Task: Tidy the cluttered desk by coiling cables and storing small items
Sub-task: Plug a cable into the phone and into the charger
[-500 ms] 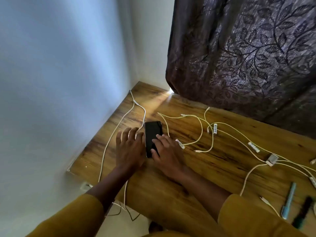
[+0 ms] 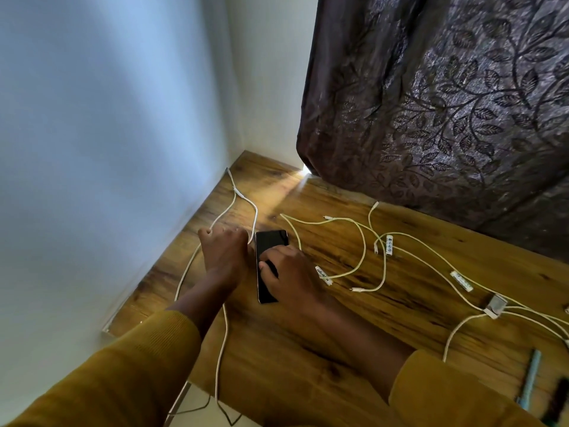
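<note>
A black phone (image 2: 270, 241) lies on the wooden desk (image 2: 308, 349) near the left wall. My right hand (image 2: 289, 272) rests on the phone's lower half, fingers curled on the screen. My left hand (image 2: 223, 251) sits just left of the phone, its fingers closed around a long white cable (image 2: 243, 198) that loops toward the back corner and trails off the desk's front edge. Several more white cables (image 2: 363, 241) sprawl across the desk's middle and right, with batteries (image 2: 389, 245) among them.
A small white adapter (image 2: 495, 305) joins several cables at the right. A light blue pen (image 2: 529, 380) and a dark pen (image 2: 557, 402) lie near the right front edge. A dark leaf-patterned curtain (image 2: 446, 103) hangs behind the desk; a pale wall (image 2: 107, 149) bounds the left.
My left hand has gone from flat with spread fingers to closed around the white cable. My right hand has shifted slightly further onto the phone.
</note>
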`<state>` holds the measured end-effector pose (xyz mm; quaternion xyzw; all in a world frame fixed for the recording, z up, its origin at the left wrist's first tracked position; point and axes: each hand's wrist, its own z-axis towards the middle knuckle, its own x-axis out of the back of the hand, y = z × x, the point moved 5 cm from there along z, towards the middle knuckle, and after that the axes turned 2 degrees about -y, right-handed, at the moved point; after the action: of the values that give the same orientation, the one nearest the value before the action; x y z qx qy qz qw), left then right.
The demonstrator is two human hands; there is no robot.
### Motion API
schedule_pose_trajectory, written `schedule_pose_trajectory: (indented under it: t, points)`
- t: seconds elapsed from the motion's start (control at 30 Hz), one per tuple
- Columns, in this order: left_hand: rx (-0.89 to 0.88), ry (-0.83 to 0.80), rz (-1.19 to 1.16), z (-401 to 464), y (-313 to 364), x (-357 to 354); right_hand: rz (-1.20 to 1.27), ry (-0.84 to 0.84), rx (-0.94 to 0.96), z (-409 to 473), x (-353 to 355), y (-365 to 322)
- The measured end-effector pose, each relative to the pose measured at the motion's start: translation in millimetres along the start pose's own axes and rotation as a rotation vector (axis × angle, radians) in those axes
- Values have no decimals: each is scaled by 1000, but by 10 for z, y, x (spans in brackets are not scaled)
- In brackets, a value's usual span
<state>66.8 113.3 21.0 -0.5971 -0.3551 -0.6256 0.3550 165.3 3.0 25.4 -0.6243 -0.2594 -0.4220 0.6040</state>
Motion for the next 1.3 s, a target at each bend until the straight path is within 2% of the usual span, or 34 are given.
schedule_pose_trajectory:
  t: [0.23, 0.47, 0.67, 0.87, 1.13, 1.3]
  points:
    - [16, 0, -20, 45, 11, 64, 41, -3, -26, 129, 8, 12]
    - [8, 202, -133, -113, 40, 234, 337, 48, -244, 208, 135, -99]
    - [-87, 307, -161, -408, 172, 302, 667, 45, -502, 432, 82, -38]
    - [-240, 369, -196, -805, 250, 278, 747, 102, -596, 534, 325, 44]
    - [-368, 267, -229, -1278, 292, 2, 689, 87, -565, 417, 595, 108]
    - [-372, 163, -282, -1388, 243, -154, 654, 101, -556, 155, 568, 213]
